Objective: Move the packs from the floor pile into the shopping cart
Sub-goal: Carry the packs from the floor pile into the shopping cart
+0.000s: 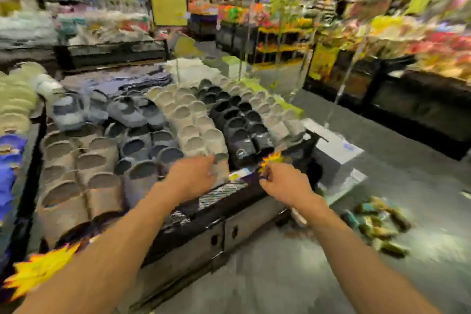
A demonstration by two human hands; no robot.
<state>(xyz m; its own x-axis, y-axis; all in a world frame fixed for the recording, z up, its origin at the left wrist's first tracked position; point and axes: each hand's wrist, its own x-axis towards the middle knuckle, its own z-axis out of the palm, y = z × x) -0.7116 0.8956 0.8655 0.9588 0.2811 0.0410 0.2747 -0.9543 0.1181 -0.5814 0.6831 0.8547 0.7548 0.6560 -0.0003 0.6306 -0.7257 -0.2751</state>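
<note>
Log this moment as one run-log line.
scene: blurred store aisle | left hand: at slipper display, grip unclear | right hand: fingers curled, contents unclear | packs: piled on floor | cart: not identifiable

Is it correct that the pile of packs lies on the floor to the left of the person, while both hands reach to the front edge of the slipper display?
Not quite. The head view shows the pile of packs on the floor to the person's right, not left. The rest holds: the left hand and right hand both reach to the front edge of the slipper display.

Single head-worn view, facing forward and down, close over both forearms, blurred throughout
</note>
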